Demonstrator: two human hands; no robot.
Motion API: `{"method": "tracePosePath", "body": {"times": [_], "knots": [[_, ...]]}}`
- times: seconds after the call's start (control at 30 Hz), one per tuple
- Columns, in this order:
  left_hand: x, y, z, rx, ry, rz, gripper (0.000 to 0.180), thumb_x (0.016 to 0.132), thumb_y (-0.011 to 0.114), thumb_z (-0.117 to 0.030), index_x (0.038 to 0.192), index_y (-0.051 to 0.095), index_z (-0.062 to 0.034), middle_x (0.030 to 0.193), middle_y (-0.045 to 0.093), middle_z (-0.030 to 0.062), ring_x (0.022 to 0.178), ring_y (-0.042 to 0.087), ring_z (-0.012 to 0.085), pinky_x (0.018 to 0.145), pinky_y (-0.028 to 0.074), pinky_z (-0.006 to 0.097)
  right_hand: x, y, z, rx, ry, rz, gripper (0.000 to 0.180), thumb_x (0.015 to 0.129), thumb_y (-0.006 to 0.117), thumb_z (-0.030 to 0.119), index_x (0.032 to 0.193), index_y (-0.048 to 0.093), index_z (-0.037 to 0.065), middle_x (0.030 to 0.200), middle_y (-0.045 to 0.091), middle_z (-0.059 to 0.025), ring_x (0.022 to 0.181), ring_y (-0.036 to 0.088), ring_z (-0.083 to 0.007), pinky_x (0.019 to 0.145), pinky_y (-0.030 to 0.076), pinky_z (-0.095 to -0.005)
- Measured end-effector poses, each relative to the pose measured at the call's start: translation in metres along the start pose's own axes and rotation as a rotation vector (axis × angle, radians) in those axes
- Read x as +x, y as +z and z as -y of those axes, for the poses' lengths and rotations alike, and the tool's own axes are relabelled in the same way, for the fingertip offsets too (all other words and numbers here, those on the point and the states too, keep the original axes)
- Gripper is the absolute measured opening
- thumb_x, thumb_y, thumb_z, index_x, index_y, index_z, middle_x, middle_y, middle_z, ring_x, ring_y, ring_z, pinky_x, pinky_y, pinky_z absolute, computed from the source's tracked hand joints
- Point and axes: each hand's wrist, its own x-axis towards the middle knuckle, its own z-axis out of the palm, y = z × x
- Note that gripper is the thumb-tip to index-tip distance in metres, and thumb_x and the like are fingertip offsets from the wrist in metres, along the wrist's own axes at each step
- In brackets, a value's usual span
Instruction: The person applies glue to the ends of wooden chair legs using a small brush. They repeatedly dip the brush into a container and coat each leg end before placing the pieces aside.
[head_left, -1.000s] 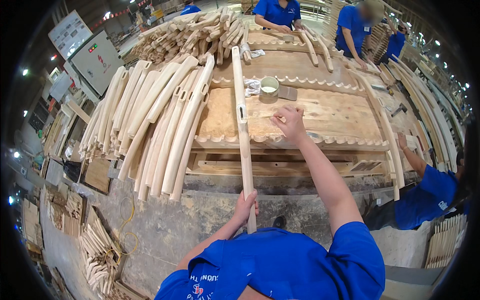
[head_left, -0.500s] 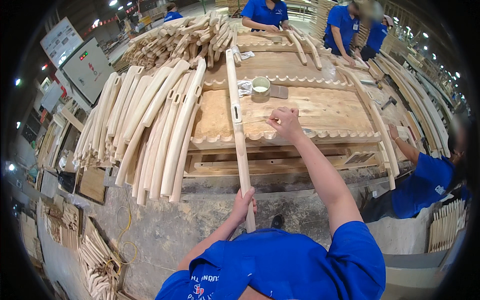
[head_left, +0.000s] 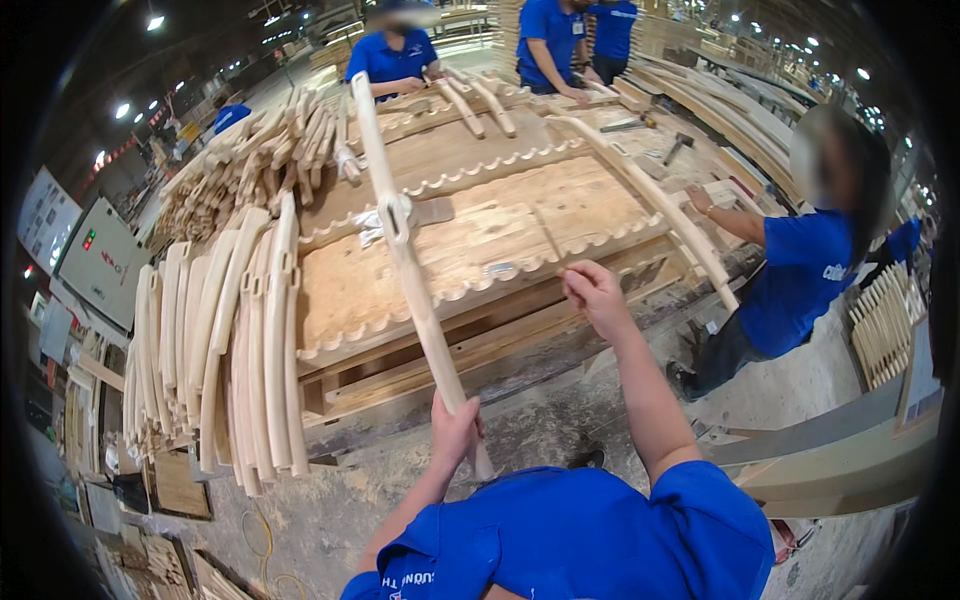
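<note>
Pale wood fills a workshop floor as a person in a blue shirt grips a long pole [head_left: 415, 290] in the left hand [head_left: 456, 430], fingers wrapped around its near end. The pole slants across the left part of a broad bench, a slotted joint partway along it; whether it rests on the bench cannot be told. The right hand [head_left: 597, 297] hangs near the bench's front edge, thumb and fingers drawn together, though whether anything is pinched between them cannot be seen.

Plywood panels [head_left: 590, 200] top the bench, crossed by scalloped rails [head_left: 350, 343]. A white cloth [head_left: 370, 226] and a flat brownish block [head_left: 433, 210] lie beside the pole, and a hammer [head_left: 680, 147] sits toward the right. Curved wooden pieces [head_left: 205, 330] stand ranked at the left, below a heaped stack [head_left: 250, 150].

Co-workers in blue line the far side, and another [head_left: 815, 275] works at the right. A grey cabinet [head_left: 98, 265], stained concrete floor [head_left: 545, 430] and a yellow hose [head_left: 264, 535] complete the left and foreground under bright ceiling lamps.
</note>
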Motion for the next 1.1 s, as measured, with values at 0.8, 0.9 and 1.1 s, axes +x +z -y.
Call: {"method": "tracePosePath", "body": {"times": [0.8,0.9,1.1], "knots": [[0.170,0.443,0.046,-0.271,-0.384,0.152,0.029,0.083,0.058,-0.020,0.098,0.038,-0.0066,0.072,0.046,0.0058,0.053,0.050,0.0153,0.045,0.047,0.033,-0.231,-0.377,0.088,0.044,-0.186,-0.817,0.014,0.096,0.050,0.017,0.097,0.056,0.005,0.064,0.048,0.0018,0.047,0.037,-0.0022,0.041,0.025,-0.0172],[0.193,0.449,0.053,-0.296,-0.432,0.213,0.031,0.085,0.057,-0.022,0.103,0.040,-0.0038,0.073,0.046,0.0054,0.058,0.052,0.0159,0.050,0.049,0.032,-0.218,-0.381,0.084,0.080,-0.185,-0.775,0.013,0.096,0.050,0.017,0.097,0.056,0.005,0.064,0.049,0.0016,0.047,0.038,-0.0022,0.041,0.026,-0.0171],[0.204,0.437,0.060,-0.257,-0.564,0.337,0.042,0.091,0.049,-0.046,0.103,0.044,-0.0065,0.074,0.051,0.0061,0.063,0.054,0.0173,0.059,0.051,0.036,-0.188,-0.376,0.071,0.122,-0.100,-0.673,0.012,0.096,0.049,0.014,0.097,0.056,0.004,0.065,0.050,0.0012,0.047,0.039,-0.0021,0.040,0.028,-0.0164]]}}
